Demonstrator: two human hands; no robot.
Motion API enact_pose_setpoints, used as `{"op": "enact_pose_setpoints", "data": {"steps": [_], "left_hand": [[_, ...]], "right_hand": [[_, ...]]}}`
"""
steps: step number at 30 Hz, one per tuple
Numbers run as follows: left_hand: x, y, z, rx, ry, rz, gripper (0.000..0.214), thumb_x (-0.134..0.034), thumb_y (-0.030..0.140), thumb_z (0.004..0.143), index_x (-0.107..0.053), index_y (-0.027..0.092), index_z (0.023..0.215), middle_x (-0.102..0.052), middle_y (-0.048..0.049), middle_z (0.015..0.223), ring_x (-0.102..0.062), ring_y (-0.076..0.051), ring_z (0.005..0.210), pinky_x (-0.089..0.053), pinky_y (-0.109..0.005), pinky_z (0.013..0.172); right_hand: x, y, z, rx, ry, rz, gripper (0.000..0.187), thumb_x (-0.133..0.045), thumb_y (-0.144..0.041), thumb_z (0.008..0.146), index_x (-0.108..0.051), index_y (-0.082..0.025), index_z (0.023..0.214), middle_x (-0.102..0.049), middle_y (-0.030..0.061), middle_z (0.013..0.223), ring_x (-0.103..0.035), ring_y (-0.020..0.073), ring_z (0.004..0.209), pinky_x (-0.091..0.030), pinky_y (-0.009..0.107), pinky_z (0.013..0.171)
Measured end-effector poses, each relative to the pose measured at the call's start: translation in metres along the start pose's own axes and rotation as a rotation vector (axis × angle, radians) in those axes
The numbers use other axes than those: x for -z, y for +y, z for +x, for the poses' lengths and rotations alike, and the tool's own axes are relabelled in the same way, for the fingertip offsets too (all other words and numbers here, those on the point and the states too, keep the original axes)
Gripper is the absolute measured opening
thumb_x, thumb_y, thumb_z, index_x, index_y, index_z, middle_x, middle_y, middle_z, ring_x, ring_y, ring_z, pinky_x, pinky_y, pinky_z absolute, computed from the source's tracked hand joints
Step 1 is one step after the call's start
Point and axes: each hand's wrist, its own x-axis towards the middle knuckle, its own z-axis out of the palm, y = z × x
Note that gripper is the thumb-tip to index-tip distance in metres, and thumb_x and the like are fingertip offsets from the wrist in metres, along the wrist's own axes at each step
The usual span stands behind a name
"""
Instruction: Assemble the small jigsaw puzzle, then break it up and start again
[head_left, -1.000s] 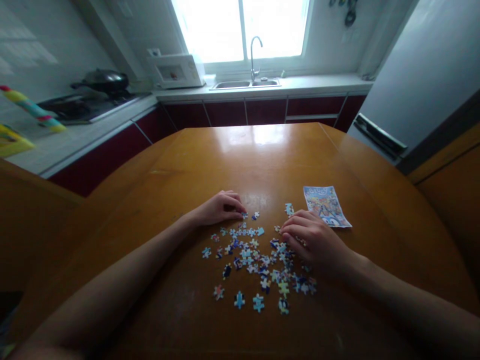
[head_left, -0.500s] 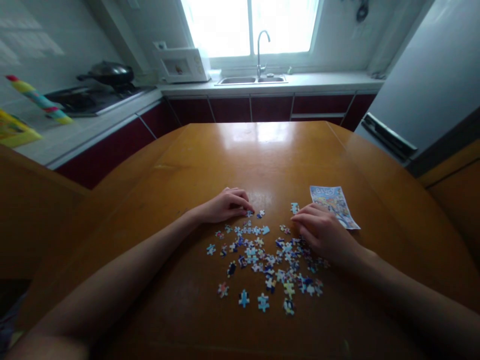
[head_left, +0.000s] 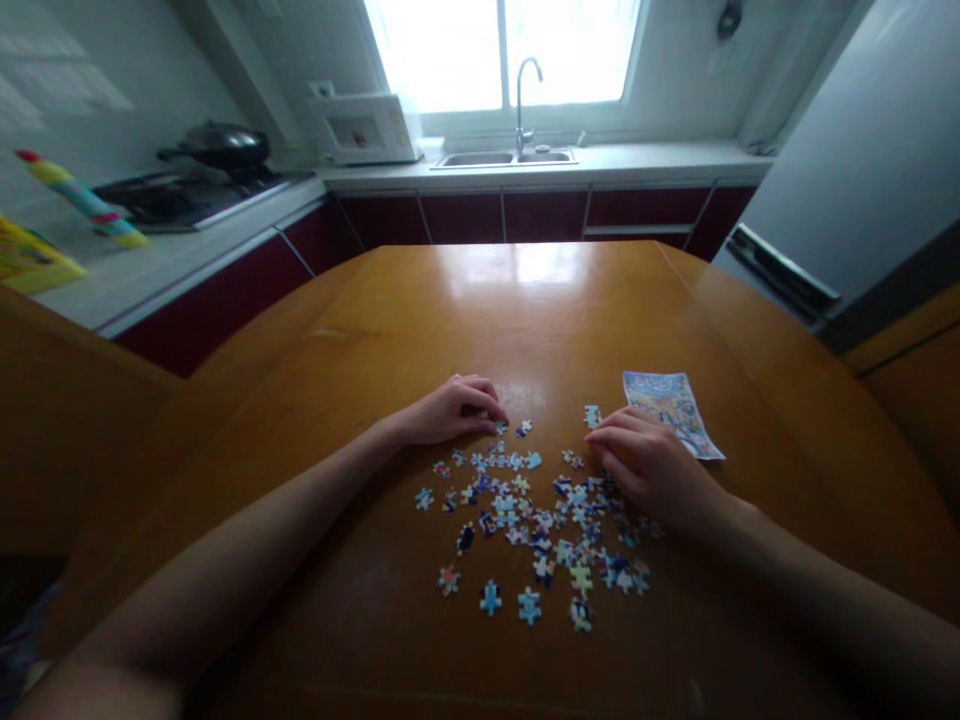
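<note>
Several small jigsaw pieces (head_left: 536,520) lie scattered on a glossy wooden table (head_left: 525,320). My left hand (head_left: 450,410) rests at the pile's far left edge, fingers curled, fingertips touching a piece near the top. My right hand (head_left: 649,465) lies palm down on the pile's right side, fingers loosely bent and pointing left, just below a lone piece (head_left: 592,415). Whether either hand pinches a piece is hidden. A printed reference picture (head_left: 671,410) lies flat just beyond my right hand.
Behind the table runs a kitchen counter with a sink and tap (head_left: 517,150), a white microwave (head_left: 367,128) and a stove with a dark pan (head_left: 217,148). A grey fridge (head_left: 855,150) stands at the right. Colourful objects (head_left: 75,200) sit at the far left.
My right hand has slid a little to the right and toward the lone piece beside the picture. My left hand has stayed in place. The view shifted slightly.
</note>
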Motion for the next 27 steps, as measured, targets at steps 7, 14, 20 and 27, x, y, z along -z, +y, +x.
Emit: {"op": "enact_pose_setpoints", "data": {"steps": [7, 14, 20, 27], "left_hand": [[0.002, 0.003, 0.0, -0.014, -0.007, -0.022, 0.022, -0.063, 0.029, 0.093, -0.072, 0.026, 0.113, -0.068, -0.0056, 0.096, -0.059, -0.017, 0.09, -0.042, -0.032, 0.085], [0.001, 0.016, 0.0, -0.019, 0.083, 0.069, 0.018, -0.071, 0.036, 0.087, -0.075, 0.025, 0.101, -0.066, -0.0041, 0.093, -0.056, -0.018, 0.092, -0.038, -0.034, 0.089], [-0.004, 0.039, 0.003, -0.053, -0.025, 0.161, 0.022, -0.072, 0.041, 0.085, -0.075, 0.032, 0.105, -0.066, -0.0027, 0.097, -0.053, -0.02, 0.096, -0.034, -0.034, 0.091], [-0.009, 0.042, 0.003, -0.05, -0.085, 0.197, 0.02, -0.073, 0.044, 0.084, -0.076, 0.035, 0.102, -0.065, -0.0018, 0.091, -0.052, -0.019, 0.091, -0.035, -0.032, 0.086]], "right_hand": [[0.0, -0.001, 0.0, -0.005, -0.009, 0.013, 0.018, -0.053, -0.018, 0.092, -0.07, -0.019, 0.094, -0.071, 0.007, 0.094, -0.057, 0.0235, 0.094, -0.047, 0.041, 0.084], [0.0, -0.001, 0.0, 0.003, -0.028, 0.012, 0.018, -0.053, -0.017, 0.092, -0.07, -0.02, 0.094, -0.071, 0.0061, 0.095, -0.057, 0.0233, 0.094, -0.047, 0.042, 0.085], [0.0, -0.001, 0.0, 0.011, -0.025, 0.012, 0.018, -0.053, -0.016, 0.091, -0.07, -0.02, 0.094, -0.07, 0.0063, 0.094, -0.057, 0.023, 0.094, -0.047, 0.041, 0.084], [0.0, 0.0, 0.001, 0.01, -0.019, 0.004, 0.018, -0.053, -0.017, 0.091, -0.07, -0.019, 0.093, -0.07, 0.007, 0.093, -0.058, 0.0231, 0.093, -0.047, 0.041, 0.083]]}}
